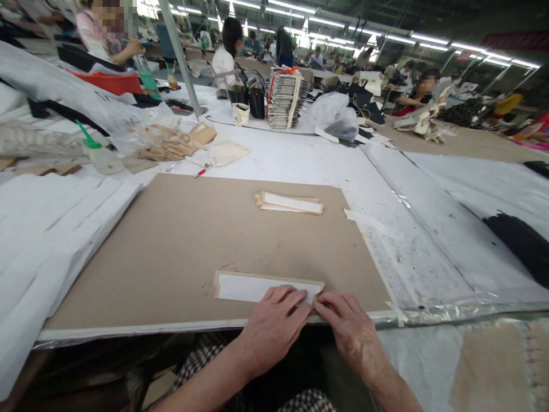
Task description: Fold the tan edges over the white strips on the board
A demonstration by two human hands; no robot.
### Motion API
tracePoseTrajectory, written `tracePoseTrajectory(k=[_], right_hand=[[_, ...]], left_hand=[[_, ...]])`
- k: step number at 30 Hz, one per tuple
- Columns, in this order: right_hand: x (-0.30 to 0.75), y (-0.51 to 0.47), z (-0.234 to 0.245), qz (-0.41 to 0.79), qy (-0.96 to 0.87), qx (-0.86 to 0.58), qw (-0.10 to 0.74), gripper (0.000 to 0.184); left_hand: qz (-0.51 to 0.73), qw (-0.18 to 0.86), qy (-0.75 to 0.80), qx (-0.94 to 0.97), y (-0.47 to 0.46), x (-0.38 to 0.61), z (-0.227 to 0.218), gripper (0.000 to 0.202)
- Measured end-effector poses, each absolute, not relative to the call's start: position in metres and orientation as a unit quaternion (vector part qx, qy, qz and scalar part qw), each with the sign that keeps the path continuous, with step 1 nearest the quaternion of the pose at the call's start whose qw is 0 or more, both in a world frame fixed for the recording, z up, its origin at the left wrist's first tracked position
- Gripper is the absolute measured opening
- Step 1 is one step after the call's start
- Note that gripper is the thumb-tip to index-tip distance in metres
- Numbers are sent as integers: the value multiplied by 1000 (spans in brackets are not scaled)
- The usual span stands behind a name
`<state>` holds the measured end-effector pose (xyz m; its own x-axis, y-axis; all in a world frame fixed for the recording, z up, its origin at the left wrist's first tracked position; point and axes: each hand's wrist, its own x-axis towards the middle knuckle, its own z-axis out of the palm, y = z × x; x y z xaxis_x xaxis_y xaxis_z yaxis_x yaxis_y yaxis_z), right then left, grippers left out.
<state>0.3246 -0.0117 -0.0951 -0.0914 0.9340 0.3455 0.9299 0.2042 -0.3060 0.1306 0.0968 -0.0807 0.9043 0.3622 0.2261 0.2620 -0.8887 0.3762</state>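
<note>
A tan strip piece with a white layer on top lies flat near the front edge of a brown cardboard sheet. My left hand rests on the strip's right part, fingers curled and pressing down on it. My right hand sits beside it at the strip's right end, fingertips bent onto the corner. The two hands touch each other. A small stack of similar strips lies farther back on the cardboard.
White sheets are piled at the left. A glue bottle with a green cap and tan fabric pieces lie behind. A loose white strip lies right of the cardboard. Stacked pieces and other workers fill the back.
</note>
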Motion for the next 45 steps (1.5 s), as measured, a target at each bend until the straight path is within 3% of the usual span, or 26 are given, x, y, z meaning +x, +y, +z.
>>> tracePoseTrajectory(k=[4,8,14,37,45], right_hand=[[329,-11,-100,52,-683,-636,355,33],[326,-10,-108,32,-615,-673,410,32],[320,-7,-114,-14,-603,-693,395,33],[331,6,-107,-11,-662,-681,313,36],[323,9,-102,-72,-681,-695,219,37]], left_hand=[[149,236,190,941,107,136,-73,19],[145,208,186,949,114,149,-72,21],[123,174,178,961,116,164,-77,20],[105,159,175,966,116,163,-79,20],[108,145,176,968,115,163,-79,21]])
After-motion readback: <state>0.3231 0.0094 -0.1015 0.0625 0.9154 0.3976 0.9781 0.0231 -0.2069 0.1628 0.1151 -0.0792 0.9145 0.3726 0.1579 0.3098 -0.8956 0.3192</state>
